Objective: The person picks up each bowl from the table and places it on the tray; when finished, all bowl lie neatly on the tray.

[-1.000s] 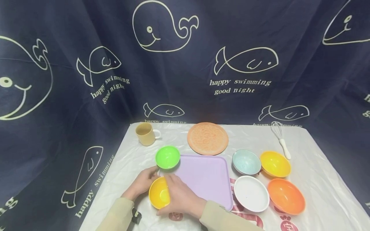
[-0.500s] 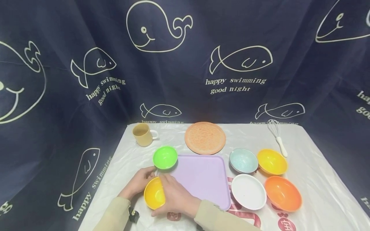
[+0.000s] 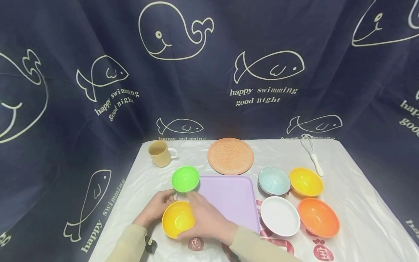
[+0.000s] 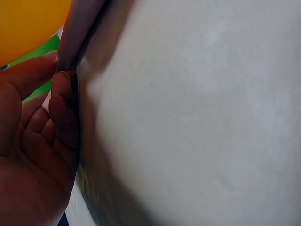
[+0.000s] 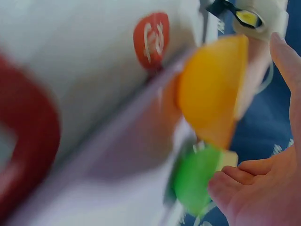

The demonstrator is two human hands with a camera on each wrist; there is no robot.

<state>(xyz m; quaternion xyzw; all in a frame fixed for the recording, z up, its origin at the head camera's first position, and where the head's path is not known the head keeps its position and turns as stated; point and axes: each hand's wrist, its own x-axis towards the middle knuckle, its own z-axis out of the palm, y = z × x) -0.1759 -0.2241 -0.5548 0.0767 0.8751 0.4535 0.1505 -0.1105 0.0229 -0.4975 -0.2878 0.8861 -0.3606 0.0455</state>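
Note:
A small yellow bowl (image 3: 176, 219) stands at the near left corner of the purple tray (image 3: 230, 196). My left hand (image 3: 155, 208) is behind the bowl; in the left wrist view its thumb and fingers pinch the tray's edge (image 4: 81, 35), just off the white table surface. My right hand (image 3: 209, 221) is at the bowl's right side, its fingers spread and overlapping the rim in the head view. The right wrist view shows a gap between this hand and the bowl. A green bowl (image 3: 185, 178) sits at the tray's far left corner.
To the right of the tray stand a pale blue bowl (image 3: 273, 181), a larger yellow bowl (image 3: 306, 182), a white bowl (image 3: 280, 216) and an orange bowl (image 3: 319, 217). Farther back are a tan mug (image 3: 160, 154), a round orange-brown mat (image 3: 230, 156) and a whisk (image 3: 312, 154).
My right hand has loosened from the small yellow bowl and shifted right, showing more of the bowl. My left hand stays at the tray's edge. The head view has turned slightly right.

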